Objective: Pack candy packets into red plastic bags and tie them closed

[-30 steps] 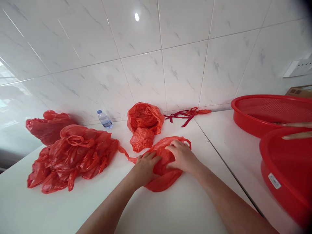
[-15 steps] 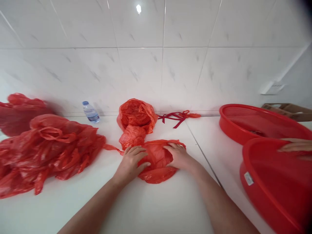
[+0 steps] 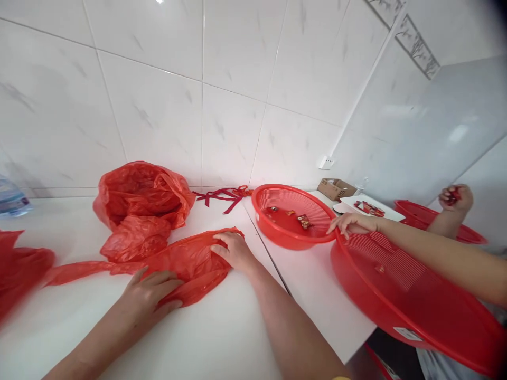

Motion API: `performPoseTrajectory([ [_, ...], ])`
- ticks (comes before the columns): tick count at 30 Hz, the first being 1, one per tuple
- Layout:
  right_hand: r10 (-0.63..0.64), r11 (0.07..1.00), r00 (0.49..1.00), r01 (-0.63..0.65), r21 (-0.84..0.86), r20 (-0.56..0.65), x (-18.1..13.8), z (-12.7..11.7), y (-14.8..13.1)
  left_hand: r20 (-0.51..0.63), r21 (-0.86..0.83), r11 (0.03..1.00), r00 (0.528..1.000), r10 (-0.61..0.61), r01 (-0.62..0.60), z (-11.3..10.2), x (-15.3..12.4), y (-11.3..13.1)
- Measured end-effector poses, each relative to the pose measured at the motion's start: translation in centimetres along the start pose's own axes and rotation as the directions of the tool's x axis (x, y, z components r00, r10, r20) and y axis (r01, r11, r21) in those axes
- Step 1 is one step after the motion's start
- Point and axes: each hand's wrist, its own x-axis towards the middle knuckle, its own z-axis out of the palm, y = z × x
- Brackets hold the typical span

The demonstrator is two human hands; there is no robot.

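Observation:
A translucent red plastic bag lies on the white table with its mouth toward me. My left hand grips its left side, fingers over the film and thumb lower down. At its right end, my right hand holds the edge, with some fingertips hidden in the film. Behind it stands a larger red bag with its top open, a crumpled part slumping toward me.
More red bags and a water bottle are at the left. Dark red ribbons lie by the wall. A red basket holds small packets; a co-worker's hand touches a second, tilted basket. Farther right, another raised hand holds something reddish.
My view has swung right, bringing the baskets, a cardboard box and co-workers' arms further in. Both hands stay on the bag, which looks flatter and more stretched sideways.

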Motion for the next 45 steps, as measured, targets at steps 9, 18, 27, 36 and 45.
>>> performPoseTrajectory([
  [9,-0.312,0.943,0.89,0.246,-0.225,-0.333,-1.9,-0.4,-5.7,-0.047,-0.038,0.999,0.999,-0.009,0.007,1.2,0.1,-0.5],
  [18,-0.16,0.933,0.735,-0.107,-0.345,-0.659,-8.9,-6.9,-7.3,-0.072,-0.027,0.998,0.996,0.046,-0.048,0.6,0.2,-1.0],
  [27,0.147,0.82,0.913,-0.328,-0.468,-0.382,-16.4,-7.1,-3.2,0.015,-0.068,0.998,1.0,-0.002,0.003,0.3,0.1,-0.3],
  [36,0.252,0.782,0.923,-0.371,-0.501,-0.29,-18.0,-4.7,-4.4,0.028,-0.061,0.998,0.999,-0.034,0.035,0.4,0.1,-0.1],
  [45,0.356,0.748,0.906,-0.423,-0.511,-0.228,-19.5,-4.5,-4.1,0.091,-0.112,0.988,0.991,-0.099,0.109,0.5,0.1,-0.1],
])
